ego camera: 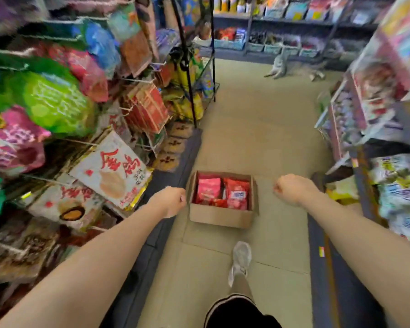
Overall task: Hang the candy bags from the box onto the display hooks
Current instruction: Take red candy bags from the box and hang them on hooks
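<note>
Candy bags (223, 191) in red and pink plastic are lying inside an open brown cardboard box (220, 216), which is sitting on the beige tiled floor (258, 138) of the aisle. Either side of the box, the left hand (173, 201) and right hand (291, 188) are hovering, both curled into empty fists. Wire display hooks (137, 80) are crowding the left-hand rack with snack packets.

the box (223, 209) sits on the aisle floor (258, 138) at twelve o'clock from the person, candy bags (223, 192) inside it. the left hand (173, 201) hangs at its nine o'clock, the right hand (291, 189) at three. display hooks (133, 110) line the rack at ten o'clock; shelves (355, 129) stand at two. one shoe (240, 259) is planted at the box's six.
</note>
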The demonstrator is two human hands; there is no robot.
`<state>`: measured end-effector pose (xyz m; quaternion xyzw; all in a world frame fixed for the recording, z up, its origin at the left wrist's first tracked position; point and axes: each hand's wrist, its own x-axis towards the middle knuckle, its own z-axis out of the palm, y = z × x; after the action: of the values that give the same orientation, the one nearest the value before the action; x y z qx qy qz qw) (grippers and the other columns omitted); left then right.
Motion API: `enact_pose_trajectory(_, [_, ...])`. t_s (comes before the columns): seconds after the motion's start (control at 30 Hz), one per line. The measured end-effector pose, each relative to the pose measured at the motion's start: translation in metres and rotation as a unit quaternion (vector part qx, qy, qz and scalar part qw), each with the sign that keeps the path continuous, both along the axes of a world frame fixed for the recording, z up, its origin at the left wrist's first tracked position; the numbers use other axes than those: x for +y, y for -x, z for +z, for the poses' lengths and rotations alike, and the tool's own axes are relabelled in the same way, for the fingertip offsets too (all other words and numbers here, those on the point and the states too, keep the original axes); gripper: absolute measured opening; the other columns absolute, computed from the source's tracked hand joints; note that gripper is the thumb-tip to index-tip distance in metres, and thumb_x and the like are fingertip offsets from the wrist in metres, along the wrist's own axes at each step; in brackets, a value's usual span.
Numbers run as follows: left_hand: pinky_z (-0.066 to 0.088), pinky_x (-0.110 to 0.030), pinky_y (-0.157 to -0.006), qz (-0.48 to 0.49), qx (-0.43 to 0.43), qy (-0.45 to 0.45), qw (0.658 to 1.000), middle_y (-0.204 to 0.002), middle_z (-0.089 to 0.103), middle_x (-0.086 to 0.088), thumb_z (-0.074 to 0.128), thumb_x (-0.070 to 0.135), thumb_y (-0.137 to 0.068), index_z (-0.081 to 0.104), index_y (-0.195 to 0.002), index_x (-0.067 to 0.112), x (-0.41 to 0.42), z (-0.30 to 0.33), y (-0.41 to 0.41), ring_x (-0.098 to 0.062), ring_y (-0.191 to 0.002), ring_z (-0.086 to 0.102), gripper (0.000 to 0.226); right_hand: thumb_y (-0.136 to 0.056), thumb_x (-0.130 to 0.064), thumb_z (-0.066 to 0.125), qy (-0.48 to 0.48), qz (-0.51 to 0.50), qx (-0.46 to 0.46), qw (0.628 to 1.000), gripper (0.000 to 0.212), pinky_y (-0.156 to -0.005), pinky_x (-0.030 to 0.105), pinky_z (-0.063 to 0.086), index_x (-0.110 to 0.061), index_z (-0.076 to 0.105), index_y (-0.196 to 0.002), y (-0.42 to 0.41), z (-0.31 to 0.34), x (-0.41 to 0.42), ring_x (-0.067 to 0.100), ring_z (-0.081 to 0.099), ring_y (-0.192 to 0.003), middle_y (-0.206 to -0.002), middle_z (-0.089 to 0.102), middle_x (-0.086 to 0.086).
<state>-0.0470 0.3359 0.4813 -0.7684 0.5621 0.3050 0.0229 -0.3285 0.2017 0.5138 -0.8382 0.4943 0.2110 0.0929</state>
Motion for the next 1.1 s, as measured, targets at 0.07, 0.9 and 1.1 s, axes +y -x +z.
enact_pose_trajectory(0.07, [0.045, -0.033, -0.079, 0.016, 0.005, -0.021, 1.000, -0.105, 0.064, -0.010, 0.041, 0.019, -0.090, 0.060, -0.102, 0.010, -0.051, -0.015, 0.011, -0.030, -0.100, 0.058, 0.024, -0.094, -0.024, 0.039, -0.029, -0.014, -0.005, 0.999, 0.026, -0.066, 0.031, 0.041, -0.014, 0.058, -0.080, 0.010, -0.013, -0.048, 0.032, 0.059, -0.092, -0.087, 0.061, 0.011])
enact_pose_trajectory(0.9, [0.043, -0.035, -0.088, 0.145, 0.130, -0.133, 0.972, -0.116, 0.061, -0.019, 0.043, 0.011, -0.089, 0.050, -0.120, 0.008, -0.329, -0.538, 0.022, -0.033, -0.107, 0.056, 0.031, -0.092, -0.011, 0.040, -0.159, -0.034, -0.079, 0.984, 0.030, -0.096, 0.040, 0.044, -0.008, 0.051, -0.120, -0.088, -0.535, -0.329, 0.034, 0.050, -0.117, -0.126, 0.054, 0.015])
enact_pose_trajectory(1.1, [0.034, -0.023, -0.098, 0.207, 0.220, -0.059, 0.951, -0.136, 0.050, -0.013, 0.036, 0.001, -0.094, 0.038, -0.136, 0.007, -0.356, -0.620, 0.026, -0.025, -0.124, 0.047, 0.043, -0.094, -0.007, 0.039, -0.176, 0.014, -0.076, 0.981, 0.051, -0.105, 0.039, 0.034, -0.014, 0.027, -0.142, -0.114, -0.619, -0.344, 0.029, 0.035, -0.132, -0.146, 0.037, 0.008])
